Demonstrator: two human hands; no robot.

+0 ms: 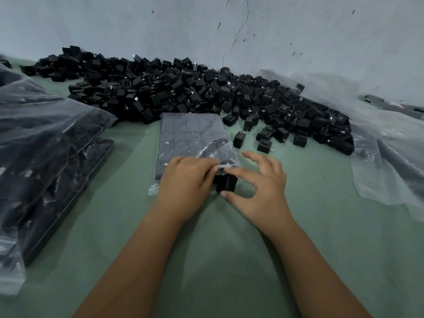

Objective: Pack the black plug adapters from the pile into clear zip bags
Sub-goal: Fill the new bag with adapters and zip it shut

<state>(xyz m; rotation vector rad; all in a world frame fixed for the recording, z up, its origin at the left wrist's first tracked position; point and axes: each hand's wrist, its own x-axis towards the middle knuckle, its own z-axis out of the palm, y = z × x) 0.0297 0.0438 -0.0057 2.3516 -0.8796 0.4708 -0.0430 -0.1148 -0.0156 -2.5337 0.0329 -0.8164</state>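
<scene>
A clear zip bag (pixel 190 136) filled with rows of black plug adapters lies flat on the green table, its mouth toward me. My left hand (pixel 185 180) grips the bag's open lip at the near end. My right hand (pixel 257 182) pinches one black adapter (pixel 227 182) between thumb and forefinger, right at the bag's mouth. Behind the bag a big pile of loose black adapters (pixel 174 92) stretches along the wall.
Filled clear bags (pixel 46 143) are stacked at the left. Crumpled clear plastic sheeting (pixel 387 157) lies at the right. A few single adapters (pixel 263 145) sit just right of the bag. A pale wall (pixel 229 31) closes the back.
</scene>
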